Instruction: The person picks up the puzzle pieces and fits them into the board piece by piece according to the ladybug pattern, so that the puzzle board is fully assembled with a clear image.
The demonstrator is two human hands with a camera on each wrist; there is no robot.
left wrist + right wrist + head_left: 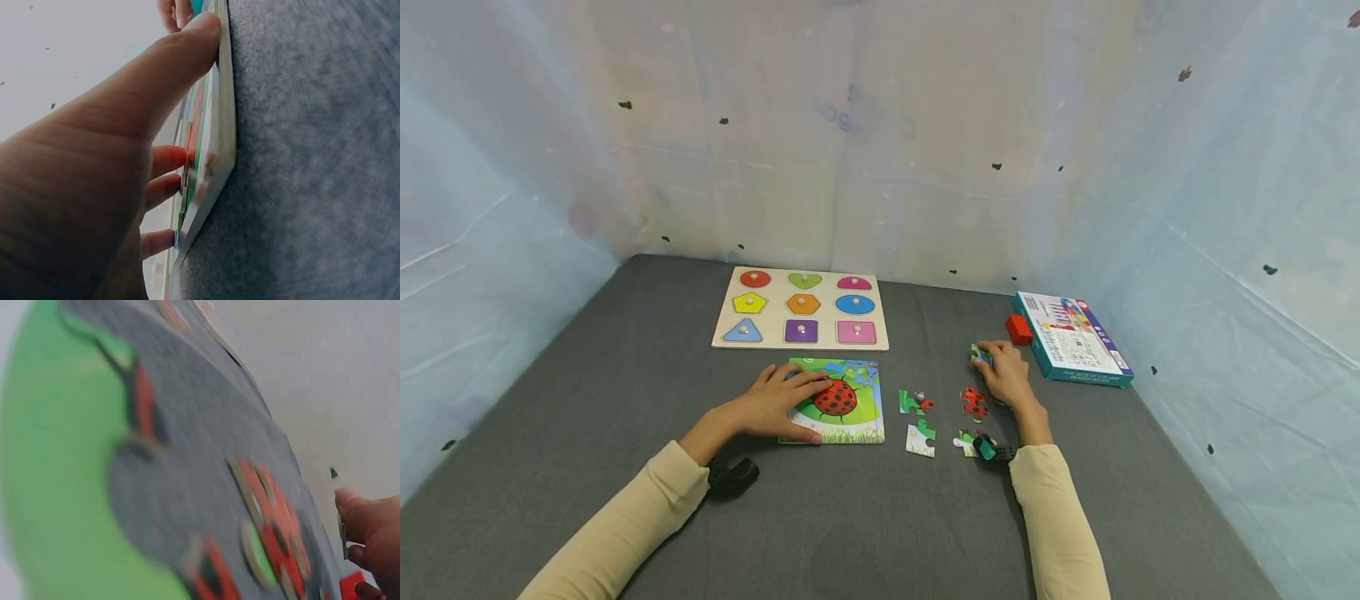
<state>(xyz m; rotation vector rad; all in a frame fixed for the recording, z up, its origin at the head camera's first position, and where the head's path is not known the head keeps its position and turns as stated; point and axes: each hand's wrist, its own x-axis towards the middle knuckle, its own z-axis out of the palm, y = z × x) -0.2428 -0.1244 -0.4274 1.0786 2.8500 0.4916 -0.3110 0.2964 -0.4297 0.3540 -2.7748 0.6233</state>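
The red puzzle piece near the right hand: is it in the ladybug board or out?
Out. The red puzzle piece lies on the gray table, with bare cloth and other pieces between it and the ladybug board.

Pale, dark-flecked sheeting walls (880,183) — dark grey tabletop (760,542).

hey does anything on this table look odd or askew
A faint darker patch on the near side of the grey table stands out, perhaps a stain or shadow. Loose puzzle pieces beside the ladybug board look simply in use.
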